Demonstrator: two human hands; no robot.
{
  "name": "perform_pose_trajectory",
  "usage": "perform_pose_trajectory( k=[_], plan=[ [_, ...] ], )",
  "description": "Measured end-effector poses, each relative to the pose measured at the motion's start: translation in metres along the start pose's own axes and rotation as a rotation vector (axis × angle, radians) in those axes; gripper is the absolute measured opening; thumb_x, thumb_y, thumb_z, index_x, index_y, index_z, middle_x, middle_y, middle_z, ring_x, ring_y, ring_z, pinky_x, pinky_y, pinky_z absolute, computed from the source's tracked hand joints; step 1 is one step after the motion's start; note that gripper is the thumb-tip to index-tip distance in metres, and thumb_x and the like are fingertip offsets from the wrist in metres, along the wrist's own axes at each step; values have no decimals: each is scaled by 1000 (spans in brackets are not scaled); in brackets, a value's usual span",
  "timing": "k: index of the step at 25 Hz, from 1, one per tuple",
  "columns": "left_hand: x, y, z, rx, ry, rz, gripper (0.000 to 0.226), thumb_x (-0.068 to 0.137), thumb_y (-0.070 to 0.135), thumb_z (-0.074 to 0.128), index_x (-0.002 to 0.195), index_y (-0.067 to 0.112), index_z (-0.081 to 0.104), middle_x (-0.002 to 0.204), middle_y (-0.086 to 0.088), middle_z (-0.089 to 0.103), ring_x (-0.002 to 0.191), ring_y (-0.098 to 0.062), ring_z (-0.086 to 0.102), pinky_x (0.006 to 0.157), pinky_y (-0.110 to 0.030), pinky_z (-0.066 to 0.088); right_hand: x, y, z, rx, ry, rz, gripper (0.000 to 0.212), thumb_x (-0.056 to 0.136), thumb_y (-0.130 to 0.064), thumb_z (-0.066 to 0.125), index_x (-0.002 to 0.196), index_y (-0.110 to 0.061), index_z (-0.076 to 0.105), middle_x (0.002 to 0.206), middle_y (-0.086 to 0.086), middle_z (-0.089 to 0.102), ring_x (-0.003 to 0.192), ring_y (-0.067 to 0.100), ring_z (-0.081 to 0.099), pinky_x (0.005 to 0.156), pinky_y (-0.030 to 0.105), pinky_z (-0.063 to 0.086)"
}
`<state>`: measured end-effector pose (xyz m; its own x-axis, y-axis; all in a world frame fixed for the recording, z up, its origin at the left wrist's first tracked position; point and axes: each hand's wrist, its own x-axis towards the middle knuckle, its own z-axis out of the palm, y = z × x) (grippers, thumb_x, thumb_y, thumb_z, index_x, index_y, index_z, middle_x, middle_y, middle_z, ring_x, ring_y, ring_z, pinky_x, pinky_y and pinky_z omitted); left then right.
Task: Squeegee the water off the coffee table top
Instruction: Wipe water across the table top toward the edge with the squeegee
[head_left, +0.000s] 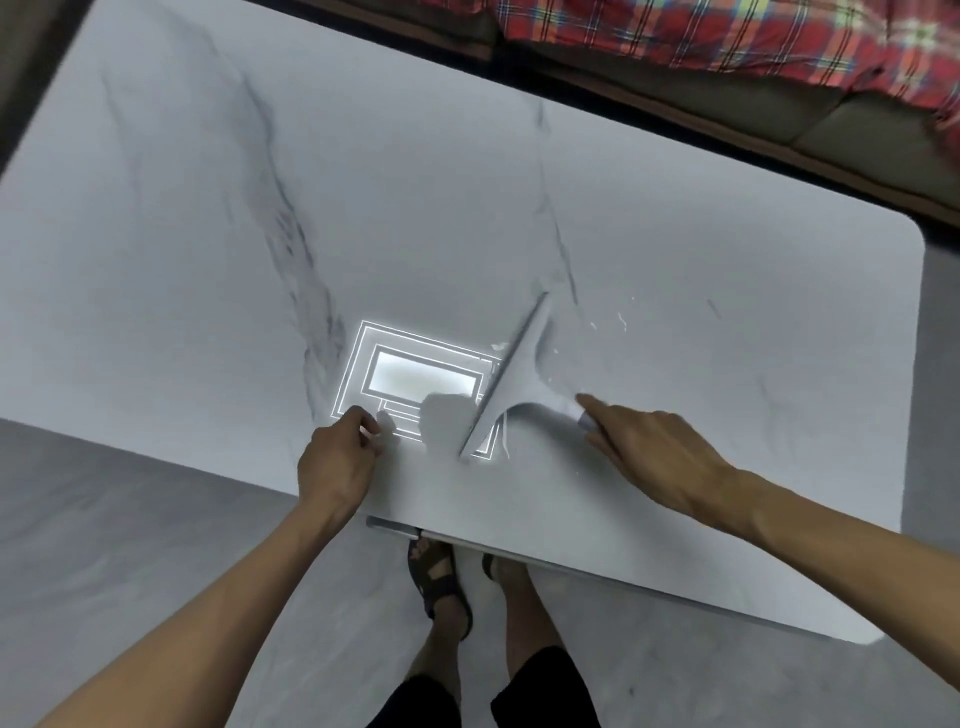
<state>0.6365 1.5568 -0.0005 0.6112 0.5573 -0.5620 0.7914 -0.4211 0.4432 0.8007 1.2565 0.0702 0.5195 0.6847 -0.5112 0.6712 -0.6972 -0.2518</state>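
No readable text, label, brand or number on coffee table top (467, 208) or squeegee (511, 379).

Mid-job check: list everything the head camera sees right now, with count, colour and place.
coffee table: one, white marble with grey veins, fills the middle of the view.
squeegee: one, white, blade on the table top near its front edge, handle in the right hand.
water droplets: a few, clear, on the table just right of the blade.
ceiling light reflection: one, bright white, on the table left of the blade.
plaid fabric: one, red check, top right behind the table.
floor: grey, in front.
left hand: fingers curled, resting at the front edge.
right hand: grips the squeegee handle.
sandalled feet: two, below the table edge.
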Motion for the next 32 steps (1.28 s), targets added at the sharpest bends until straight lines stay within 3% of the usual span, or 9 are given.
perform_pose_trajectory(
  k=[4,8,13,16,21,25,28,31,32],
  plan=[
    [-5,-32,0,-12,78,-56,23,98,34,37,91,21,54,74,5,65,76,-25,62,66,-36,46,41,-58,33,-158,-138,-386,45,105,-36,25,149,-27,25,112,1,60,84,28,63,60,32,37],
    [-4,-48,12,-8,114,-51,20,98,29,38,102,16,53,95,2,56,87,-21,54,71,-34,40,89,-87,58,-213,-150,-504,44,104,-28,28,148,-30,27,111,2,59,88,30,62,59,33,38],
    [-6,-31,37,-97,3,-14,21,96,40,39,95,21,47,90,4,57,75,-9,51,57,-24,33,110,-48,52,-152,-49,-380,34,102,-30,35,135,-37,41,105,-2,62,87,30,64,69,41,51],
    [-4,-4,60,-41,-43,2,7,92,20,45,94,14,45,97,-3,54,79,-17,52,57,-25,33,97,-1,46,-35,9,-237,29,101,-39,32,126,-40,46,102,-5,63,89,27,64,72,41,51],
    [-11,39,98,271,-196,123,24,87,0,46,110,-1,50,138,-25,35,124,-41,42,98,-44,43,45,81,44,27,47,35,36,102,-46,22,135,-48,38,108,-10,64,94,23,61,75,35,46],
    [-18,68,117,326,-294,124,37,89,2,43,125,-2,45,145,-26,28,131,-42,38,101,-42,42,1,127,40,58,57,163,35,102,-47,20,131,-48,40,106,-11,65,89,22,62,72,36,48],
    [-23,77,121,287,-272,140,35,92,4,41,127,3,43,140,-20,40,122,-37,50,92,-40,44,-24,148,35,20,66,209,36,100,-49,16,127,-49,40,95,-11,64,79,22,61,63,34,46],
    [-28,75,111,143,-115,51,20,93,10,40,110,15,48,105,-5,62,76,-15,56,68,-32,42,-39,147,30,31,96,207,37,99,-53,11,126,-51,37,93,-11,64,76,20,61,61,33,45],
    [-27,71,106,119,-72,24,22,91,9,42,110,16,49,98,-1,61,73,-15,53,67,-30,40,-39,138,29,50,103,187,37,99,-54,12,127,-52,35,94,-12,64,77,19,61,61,32,45]
  ],
)
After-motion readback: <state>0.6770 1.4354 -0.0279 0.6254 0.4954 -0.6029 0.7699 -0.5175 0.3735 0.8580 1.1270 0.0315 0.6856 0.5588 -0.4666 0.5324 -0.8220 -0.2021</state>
